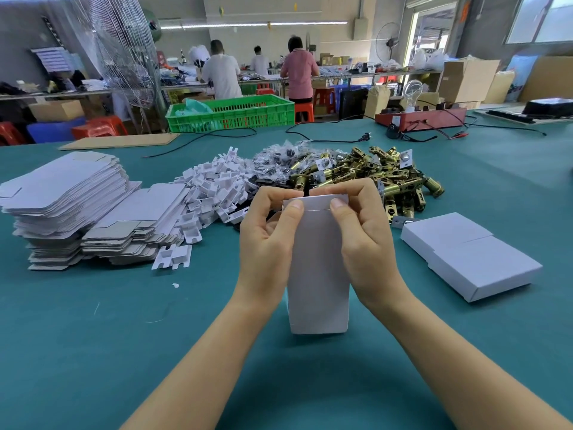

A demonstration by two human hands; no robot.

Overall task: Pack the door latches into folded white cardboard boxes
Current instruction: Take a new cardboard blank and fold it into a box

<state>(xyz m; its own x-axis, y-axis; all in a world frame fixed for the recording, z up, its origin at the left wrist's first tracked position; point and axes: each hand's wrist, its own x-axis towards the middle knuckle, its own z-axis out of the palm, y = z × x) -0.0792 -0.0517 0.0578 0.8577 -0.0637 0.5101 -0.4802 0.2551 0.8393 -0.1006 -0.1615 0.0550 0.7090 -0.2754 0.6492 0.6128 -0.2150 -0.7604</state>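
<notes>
Both hands, left (266, 240) and right (367, 240), pinch the top flap of an upright white box (317, 274) over the teal desk (93, 336). To close it well, I'd press both thumbs evenly so the thin, smooth card tucks in without creasing. The brassy metal latches (372, 178) lie heaped just behind, beside flat blanks (68, 200).

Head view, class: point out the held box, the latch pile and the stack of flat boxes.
Held box (317, 268): head view, on its front panel between both hands.
Latch pile (372, 175): head view, on the brass latches mid-heap.
Flat boxes (62, 187): head view, on the top sheet of the stack.
</notes>
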